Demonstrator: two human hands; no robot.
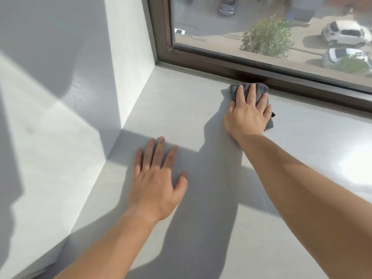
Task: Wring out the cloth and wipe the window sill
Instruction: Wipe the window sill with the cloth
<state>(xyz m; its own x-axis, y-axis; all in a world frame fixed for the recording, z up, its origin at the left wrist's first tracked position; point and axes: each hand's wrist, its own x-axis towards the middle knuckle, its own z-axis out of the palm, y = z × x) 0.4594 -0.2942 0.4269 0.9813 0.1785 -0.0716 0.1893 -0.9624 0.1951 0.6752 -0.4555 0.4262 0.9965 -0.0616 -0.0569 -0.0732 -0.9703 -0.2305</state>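
Observation:
A grey cloth (261, 88) lies on the pale window sill (177, 109), right against the dark brown window frame (221, 65). My right hand (248, 113) presses flat on the cloth with straight, spread fingers and covers most of it. Only the cloth's far edge and a strip at its right side show. My left hand (157, 182) rests flat on the sill nearer to me, fingers spread, holding nothing.
A white side wall (128, 57) bounds the sill on the left, meeting it in a corner by the frame. The sill runs on to the right, where sun glare (354, 168) lies on it. Cars and a bush show through the glass.

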